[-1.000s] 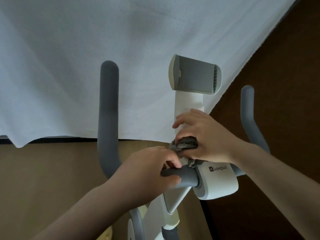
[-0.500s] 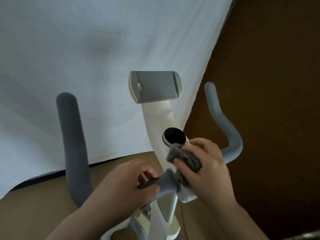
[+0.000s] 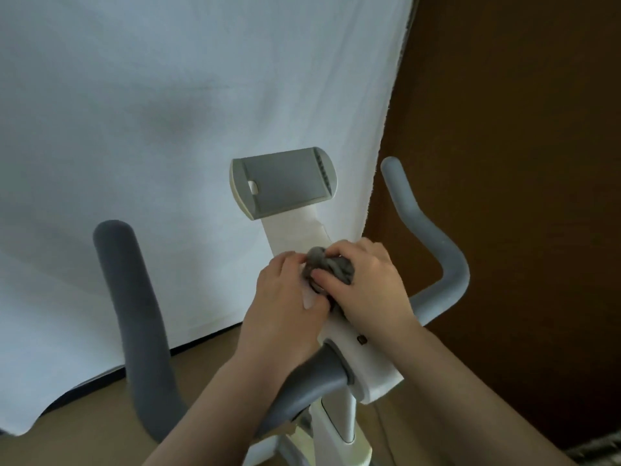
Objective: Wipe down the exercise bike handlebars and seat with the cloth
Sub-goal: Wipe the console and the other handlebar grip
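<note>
A white exercise bike fills the middle of the head view, with its white stem (image 3: 295, 235) rising to a grey device holder (image 3: 284, 183). The grey left handlebar (image 3: 134, 314) curves up at the left, the grey right handlebar (image 3: 426, 237) at the right. A bunched grey cloth (image 3: 331, 267) lies on the stem's top, where the round dial is covered. My right hand (image 3: 366, 284) grips the cloth and presses it down. My left hand (image 3: 285, 297) rests beside it, fingers touching the cloth and stem. The seat is out of view.
A white sheet (image 3: 168, 112) hangs behind the bike and reaches the tan floor (image 3: 67, 438). A dark brown wall (image 3: 521, 163) stands at the right. The white centre clamp (image 3: 373, 368) sits under my right wrist.
My left hand has let go of the grey crossbar and moved up beside the cloth. My right hand has slid the cloth up over the dial. The view has shifted slightly.
</note>
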A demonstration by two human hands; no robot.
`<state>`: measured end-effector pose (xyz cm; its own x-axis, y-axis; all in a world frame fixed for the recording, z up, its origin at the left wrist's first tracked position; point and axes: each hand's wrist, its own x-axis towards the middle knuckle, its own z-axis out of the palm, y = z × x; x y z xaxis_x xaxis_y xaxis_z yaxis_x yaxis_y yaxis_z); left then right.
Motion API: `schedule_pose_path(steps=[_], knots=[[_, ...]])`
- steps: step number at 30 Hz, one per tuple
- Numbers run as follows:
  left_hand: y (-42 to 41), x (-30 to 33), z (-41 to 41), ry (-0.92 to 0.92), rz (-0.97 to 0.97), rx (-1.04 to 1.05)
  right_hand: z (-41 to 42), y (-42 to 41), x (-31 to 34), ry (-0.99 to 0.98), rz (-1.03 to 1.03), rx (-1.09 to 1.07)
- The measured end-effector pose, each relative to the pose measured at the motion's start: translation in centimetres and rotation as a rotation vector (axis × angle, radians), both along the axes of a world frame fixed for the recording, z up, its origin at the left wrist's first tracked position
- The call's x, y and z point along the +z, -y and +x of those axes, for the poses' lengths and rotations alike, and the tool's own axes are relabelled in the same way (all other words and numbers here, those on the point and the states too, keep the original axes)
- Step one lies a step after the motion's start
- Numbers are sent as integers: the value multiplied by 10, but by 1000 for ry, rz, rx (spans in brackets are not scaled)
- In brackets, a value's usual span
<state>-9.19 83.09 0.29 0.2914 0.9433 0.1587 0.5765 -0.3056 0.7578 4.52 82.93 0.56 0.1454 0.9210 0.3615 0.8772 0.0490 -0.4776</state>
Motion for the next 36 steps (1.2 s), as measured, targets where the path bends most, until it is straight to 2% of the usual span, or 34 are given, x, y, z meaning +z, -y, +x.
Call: schedule_pose_path(steps=[3, 6, 8, 10, 18, 21, 25, 30, 33, 36], knots=[[-1, -5, -2, -12, -64, 7, 6, -10, 2, -16, -16, -89], [3, -7, -4, -59, -75, -19, 3, -9, 1, 53, 2, 10], [3, -6, -6, -90, -76, -24, 9, -15, 6, -44, -74, 76], [3, -7, -7, -103, -80, -21, 16, -24, 11, -153, -145, 16], [2, -6, -7, -81, -113, -40, 12, 7, 6, 76, -87, -129], [3, -8, -5, -92, -125, -52, 4, 32, 0, 186, 10, -103], [2, -10, -6, -156, -110, -64, 0, 37, -7, 109, 58, -38], [0, -15, -8, -314, -76, -50, 13, -3, 0, -29, -32, -99], [-5, -14, -8, -330, -105, 0, 10, -29, 8, -12, -189, -25], [-5, -13, -8, -285, -146, 10, 4, -44, 17, 3, -251, 91]])
